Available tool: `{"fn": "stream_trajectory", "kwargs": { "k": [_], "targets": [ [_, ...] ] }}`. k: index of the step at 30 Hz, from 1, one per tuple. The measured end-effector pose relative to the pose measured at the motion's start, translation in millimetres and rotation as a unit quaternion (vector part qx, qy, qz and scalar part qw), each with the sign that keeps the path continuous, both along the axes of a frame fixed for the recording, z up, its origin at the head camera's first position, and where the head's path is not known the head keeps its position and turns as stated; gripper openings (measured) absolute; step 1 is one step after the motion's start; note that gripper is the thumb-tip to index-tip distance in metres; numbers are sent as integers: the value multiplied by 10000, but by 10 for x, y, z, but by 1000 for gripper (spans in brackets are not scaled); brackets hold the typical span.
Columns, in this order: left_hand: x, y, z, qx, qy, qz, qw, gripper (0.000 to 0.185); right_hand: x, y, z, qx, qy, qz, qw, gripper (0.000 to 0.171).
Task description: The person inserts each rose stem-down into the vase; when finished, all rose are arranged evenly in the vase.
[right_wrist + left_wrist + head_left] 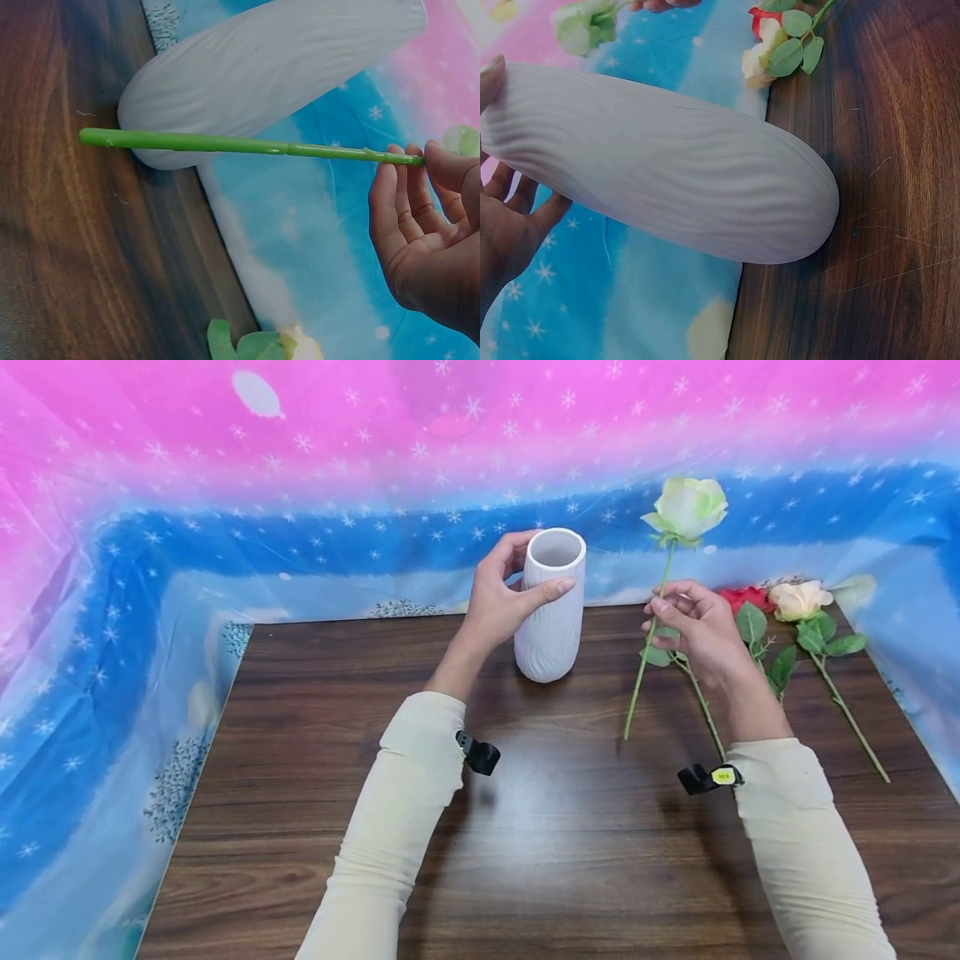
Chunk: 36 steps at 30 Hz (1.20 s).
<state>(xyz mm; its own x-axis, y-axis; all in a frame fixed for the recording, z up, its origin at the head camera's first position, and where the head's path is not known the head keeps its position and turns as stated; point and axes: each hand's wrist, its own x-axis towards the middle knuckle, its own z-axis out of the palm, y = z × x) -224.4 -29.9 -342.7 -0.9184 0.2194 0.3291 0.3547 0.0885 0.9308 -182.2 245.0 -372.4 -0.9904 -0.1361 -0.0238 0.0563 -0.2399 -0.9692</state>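
Note:
A tall white vase with a wavy ribbed surface stands upright towards the back of the table. Its upper part is held by my left hand, with the thumb across the front and the other fingers partly hidden behind. To the right, my right hand pinches the green stem of a pale green-white rose between thumb and fingers. That rose is nearly upright, bloom on top, its lower stem end beside the vase and apart from it. The left wrist view shows the vase close up.
On the right of the dark wooden table lie a cream rose and a red rose with green leaves. Another stem runs under my right hand. Behind hangs a pink and blue snowflake cloth.

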Motion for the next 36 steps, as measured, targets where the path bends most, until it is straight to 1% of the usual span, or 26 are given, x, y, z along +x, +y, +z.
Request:
{"fn": "stream_trajectory", "kwargs": {
  "k": [5, 10, 18, 24, 29, 33, 36],
  "targets": [
    [7, -9, 20, 1, 39, 4, 10000, 60, -20, 8, 77, -18, 139, -59, 9999, 16],
    [7, -8, 31, 32, 103, -7, 9999, 60, -43, 3, 163, -117, 208, -183, 9995, 13],
    [7, -12, 42, -12, 59, -2, 10000, 61, -95, -48, 312, -341, 370, -303, 9983, 12],
    [-7, -8, 41, -40, 37, 10, 10000, 61, -134, -75, 420, -848, 532, -361, 9943, 12],
    [-7, -3, 40, -43, 56, 20, 10000, 61, -179, -97, 520, -1357, 638, -474, 9876, 11],
    [7, -6, 24, -60, 60, 31, 10000, 61, -216, -129, 602, -1640, 680, -624, 9821, 12],
    [12, -9, 13, -45, 51, 44, 10000, 61, -241, -152, 664, -1907, 714, -748, 9762, 9]
  ]
}}
